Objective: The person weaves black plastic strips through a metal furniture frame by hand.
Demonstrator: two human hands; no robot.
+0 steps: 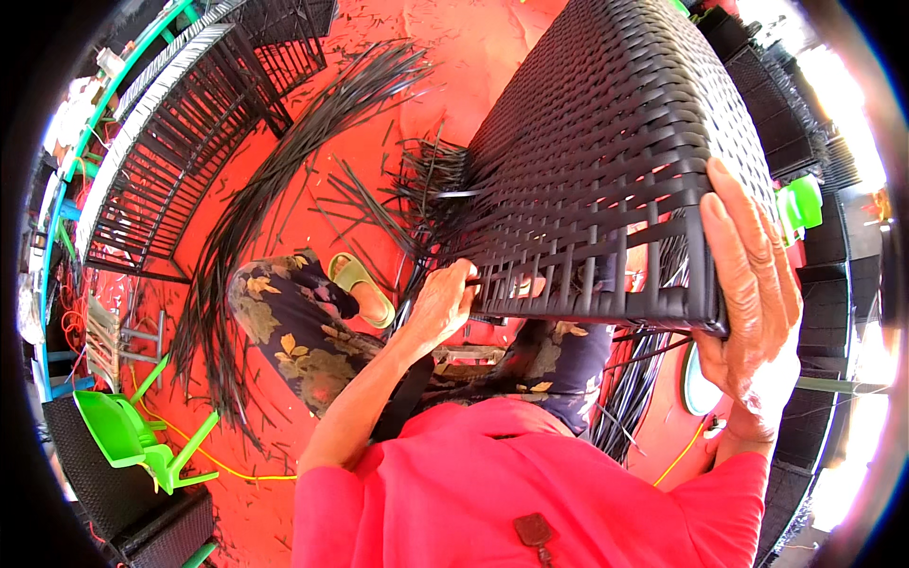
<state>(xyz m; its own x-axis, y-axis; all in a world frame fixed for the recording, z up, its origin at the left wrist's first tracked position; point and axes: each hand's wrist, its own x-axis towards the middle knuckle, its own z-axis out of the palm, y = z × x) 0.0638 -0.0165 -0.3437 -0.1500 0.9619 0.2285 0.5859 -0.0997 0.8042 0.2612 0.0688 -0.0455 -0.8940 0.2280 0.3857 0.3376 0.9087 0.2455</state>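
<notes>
A dark woven wicker furniture piece stands tilted before me, its near end with open gaps between the flat strips. My right hand is closed round its near right corner, the long fingers lying along the side face. At the near left edge of the piece, my left hand is closed with bent fingers. Its fingertips are hidden, so what it pinches there does not show. Loose ends of dark strips stick out from the left side of the piece.
A long bundle of dark flat strips lies on the red floor to the left, among scattered offcuts. Slatted dark frames stand beyond it. A green stool lies tipped at lower left. More strips lie beside my right leg.
</notes>
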